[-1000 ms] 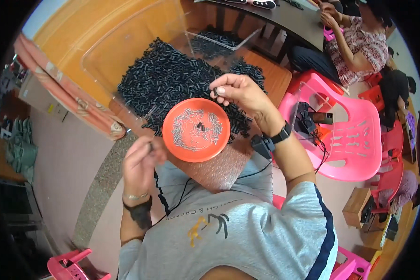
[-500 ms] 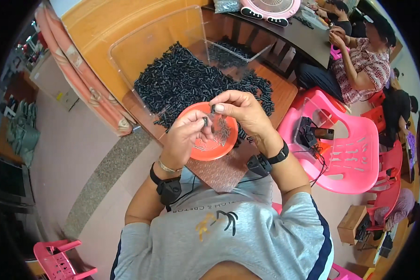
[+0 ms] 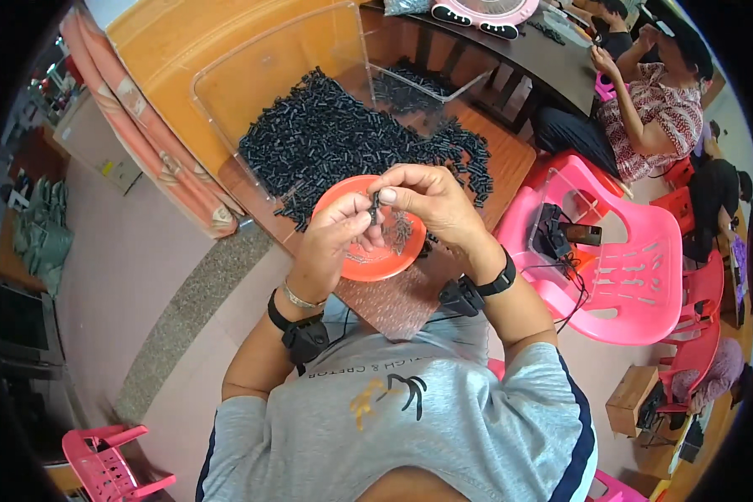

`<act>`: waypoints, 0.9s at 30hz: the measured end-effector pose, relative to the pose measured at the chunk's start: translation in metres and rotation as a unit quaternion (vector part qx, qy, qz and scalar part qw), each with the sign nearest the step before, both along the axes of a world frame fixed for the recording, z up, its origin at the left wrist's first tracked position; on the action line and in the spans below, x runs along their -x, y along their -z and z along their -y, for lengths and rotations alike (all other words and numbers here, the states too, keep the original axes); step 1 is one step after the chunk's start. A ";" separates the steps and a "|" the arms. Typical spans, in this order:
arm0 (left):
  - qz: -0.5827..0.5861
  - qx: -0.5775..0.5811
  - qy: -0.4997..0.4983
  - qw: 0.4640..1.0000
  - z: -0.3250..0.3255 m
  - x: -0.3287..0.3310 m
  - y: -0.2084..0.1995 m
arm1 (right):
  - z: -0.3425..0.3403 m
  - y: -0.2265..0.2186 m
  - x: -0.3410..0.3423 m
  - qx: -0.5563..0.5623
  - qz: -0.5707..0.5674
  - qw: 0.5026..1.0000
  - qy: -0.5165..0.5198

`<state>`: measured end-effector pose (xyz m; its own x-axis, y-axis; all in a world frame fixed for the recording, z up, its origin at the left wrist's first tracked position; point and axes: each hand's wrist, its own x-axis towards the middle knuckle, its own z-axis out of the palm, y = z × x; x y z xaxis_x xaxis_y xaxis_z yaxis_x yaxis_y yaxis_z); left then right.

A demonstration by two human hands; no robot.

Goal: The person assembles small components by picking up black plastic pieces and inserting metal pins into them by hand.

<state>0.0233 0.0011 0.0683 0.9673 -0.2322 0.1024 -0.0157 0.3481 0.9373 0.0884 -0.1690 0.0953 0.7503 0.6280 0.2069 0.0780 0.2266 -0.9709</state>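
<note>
My left hand (image 3: 335, 237) and my right hand (image 3: 431, 201) meet above an orange-red bowl (image 3: 376, 272). Between the fingertips of both is a small black plastic piece (image 3: 374, 206), pinched from either side; its exact kind is too small to make out. Inside the bowl lie many small metal pins (image 3: 401, 234), partly covered by my left fingers. Just beyond the bowl, a large heap of short black plastic pieces (image 3: 326, 125) is spread over the table and into a clear plastic bin (image 3: 217, 125).
The bowl rests on a brown wooden table (image 3: 397, 309). To the right is a pink plastic chair (image 3: 636, 280) holding a clear box and black cabled devices (image 3: 552, 234). A person in a patterned shirt (image 3: 657, 117) sits at a dark table (image 3: 552, 71). A curtain (image 3: 142, 125) hangs at left.
My two hands have come together, so the black pieces held apart in each now meet at the fingertips. At far right, the other person's hands have separated, one rising toward the head.
</note>
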 end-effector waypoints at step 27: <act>0.012 -0.083 -0.011 0.996 0.003 0.001 0.006 | 0.012 0.000 0.001 0.092 0.135 0.986 0.034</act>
<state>0.0222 -0.0019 0.0626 0.9702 -0.2258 0.0874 -0.0447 0.1878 0.9812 0.0874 -0.1806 0.0951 0.7251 0.6232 0.2928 0.3490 0.0339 -0.9365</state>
